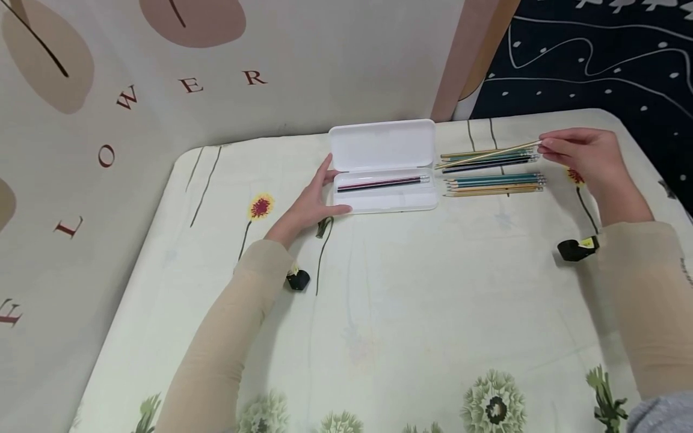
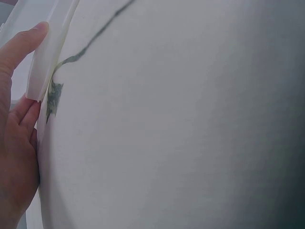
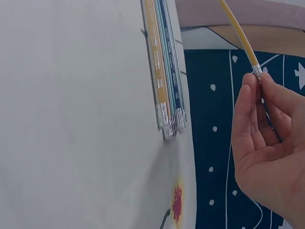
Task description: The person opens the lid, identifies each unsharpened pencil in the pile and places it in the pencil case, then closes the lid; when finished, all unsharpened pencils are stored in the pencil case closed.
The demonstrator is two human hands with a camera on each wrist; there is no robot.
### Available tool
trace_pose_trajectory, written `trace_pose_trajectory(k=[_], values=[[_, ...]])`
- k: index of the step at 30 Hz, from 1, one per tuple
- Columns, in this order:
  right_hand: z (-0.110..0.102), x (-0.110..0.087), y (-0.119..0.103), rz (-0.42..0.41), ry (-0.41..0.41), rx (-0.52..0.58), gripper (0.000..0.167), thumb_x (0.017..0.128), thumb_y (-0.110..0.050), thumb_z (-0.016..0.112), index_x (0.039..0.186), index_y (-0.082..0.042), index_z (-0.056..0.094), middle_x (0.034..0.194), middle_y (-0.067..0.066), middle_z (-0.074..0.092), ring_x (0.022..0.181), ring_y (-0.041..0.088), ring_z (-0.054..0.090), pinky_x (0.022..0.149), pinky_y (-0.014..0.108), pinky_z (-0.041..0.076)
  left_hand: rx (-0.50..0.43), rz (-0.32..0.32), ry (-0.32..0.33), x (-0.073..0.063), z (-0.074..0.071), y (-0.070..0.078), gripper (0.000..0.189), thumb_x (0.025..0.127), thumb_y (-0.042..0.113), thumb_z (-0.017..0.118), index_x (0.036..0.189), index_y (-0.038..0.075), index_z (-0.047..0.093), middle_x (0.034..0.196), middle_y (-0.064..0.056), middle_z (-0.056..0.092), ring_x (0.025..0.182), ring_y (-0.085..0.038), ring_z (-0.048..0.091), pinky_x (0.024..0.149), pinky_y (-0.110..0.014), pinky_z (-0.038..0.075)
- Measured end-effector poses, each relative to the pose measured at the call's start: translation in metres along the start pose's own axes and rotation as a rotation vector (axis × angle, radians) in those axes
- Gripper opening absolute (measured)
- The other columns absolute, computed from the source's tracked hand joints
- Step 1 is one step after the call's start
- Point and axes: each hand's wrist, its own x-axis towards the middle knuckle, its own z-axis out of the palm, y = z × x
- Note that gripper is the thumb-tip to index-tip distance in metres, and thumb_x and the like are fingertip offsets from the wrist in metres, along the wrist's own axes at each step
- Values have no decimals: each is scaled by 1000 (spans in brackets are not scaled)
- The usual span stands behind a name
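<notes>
Head view: the left hand [image 1: 314, 203], thumb and fingers apart, grips the left end of an open white case [image 1: 391, 202] holding dark pencils [image 1: 381, 184]. At right, the right hand [image 1: 587, 157] pinches a yellow pencil [image 1: 509, 149] by its ferrule end, above the far pencil row [image 1: 487, 165].

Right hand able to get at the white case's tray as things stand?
Probably yes: the lid is open, and only pencils lying on the cloth sit between the right hand and the tray.

Both arms [image 1: 222, 328] reach forward, left grip [image 1: 310, 205] spread, right grip [image 1: 592, 157] pinching.
</notes>
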Motion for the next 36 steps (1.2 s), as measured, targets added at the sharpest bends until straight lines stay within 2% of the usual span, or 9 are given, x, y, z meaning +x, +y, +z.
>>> trace_pose_trajectory(k=[11,21,28,36], values=[[19,-2,-2,-30,-48,29,13,82,-10,79,94,-14,79,81,-11,75,73,1,72,66,13,57,2,6,-2,0,-1,1,120,81,36,83,159,38,-7,160,-1,34,152,-19,28,127,-50,10],[36,-1,0,-26,-79,27,17,79,-12,81,96,-14,79,83,-9,75,75,2,73,68,13,57,0,5,-6,0,-1,0,120,81,37,83,159,39,-7,160,-1,34,152,-19,27,128,-49,10],[51,2,1,-12,-83,-27,15,81,-15,80,96,-16,78,85,-11,73,76,1,72,69,12,56,5,0,-4,0,-1,1,119,81,37,83,159,39,-8,160,0,34,152,-19,26,127,-51,10],[66,1,4,-33,-118,-77,27,78,-23,80,104,-15,78,89,-12,73,80,0,72,72,11,56,1,-3,-1,-1,-1,2,119,81,37,83,159,39,-7,160,0,35,152,-19,27,127,-51,11]])
